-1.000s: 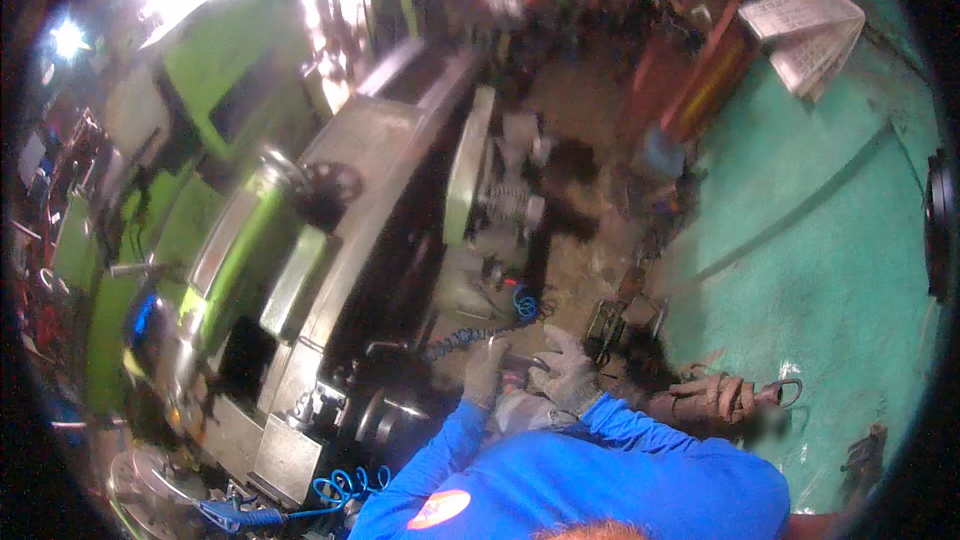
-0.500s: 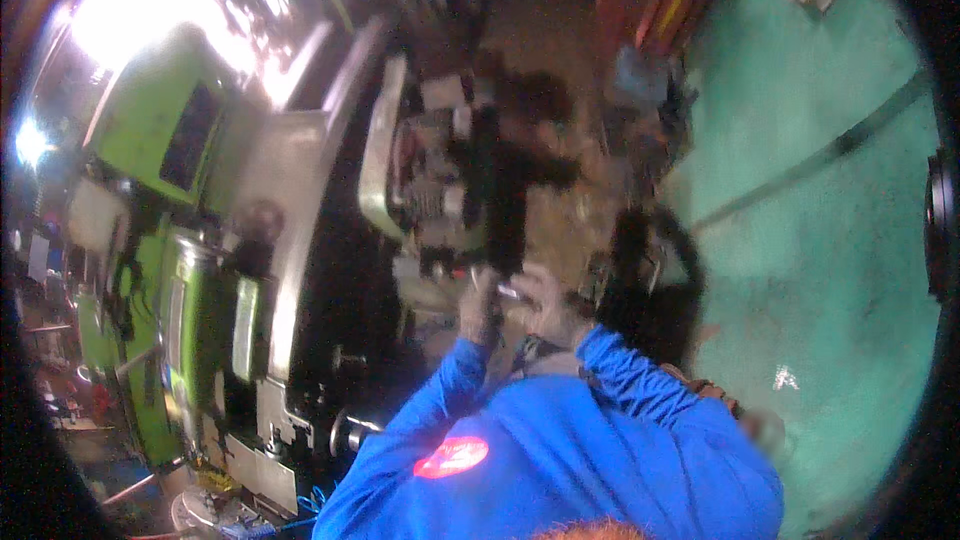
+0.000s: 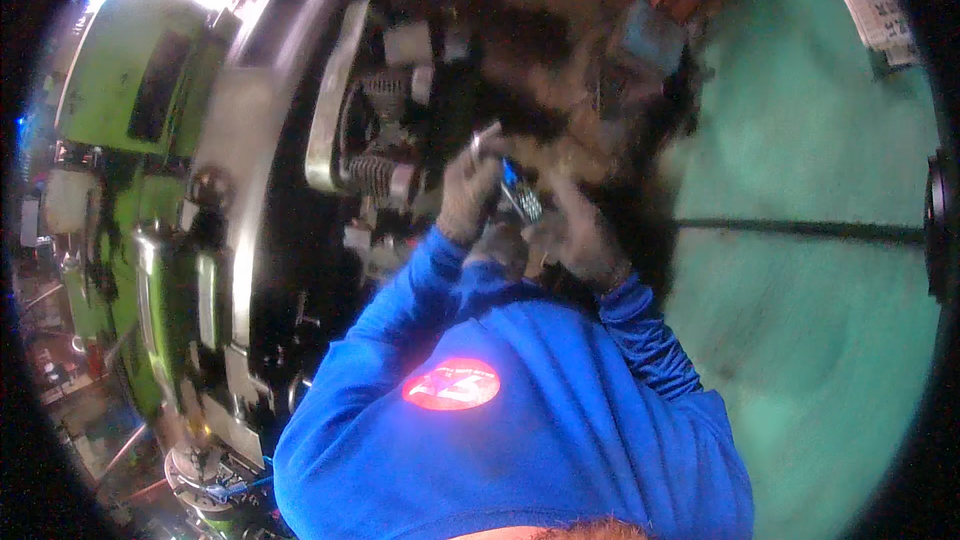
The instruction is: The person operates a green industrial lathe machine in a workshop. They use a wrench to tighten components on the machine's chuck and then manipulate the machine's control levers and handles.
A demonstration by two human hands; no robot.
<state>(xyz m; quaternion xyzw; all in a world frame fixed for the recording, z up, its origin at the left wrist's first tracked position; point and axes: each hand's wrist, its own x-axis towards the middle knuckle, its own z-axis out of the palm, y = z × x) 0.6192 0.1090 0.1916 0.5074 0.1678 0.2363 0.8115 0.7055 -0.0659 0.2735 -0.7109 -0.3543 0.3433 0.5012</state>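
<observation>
Currently your gloved left hand [image 3: 468, 195] is holding a small keypad phone [image 3: 523, 196], its screen glowing blue, in front of your chest. Your gloved right hand [image 3: 592, 240] is hovering just beside it, blurred fingers pointing forward; whether they're gripping anything, I cannot tell.

We see a mostly dim scene, lit most strongly from the upper left, where a blown-out white glare spills beside the green machine [image 3: 110, 80]. Bright reflections streak down the metal rail [image 3: 243, 270], while the middle of the view sinks into brown-black shadow. The green surface [image 3: 800, 360] at right looks softly, unevenly lit. We notice a small blue glow on the handset [image 3: 521, 192], and blur softens the right hand [image 3: 590, 240]. Grain speckles the darker parts; edges bow toward the round black rim.
</observation>
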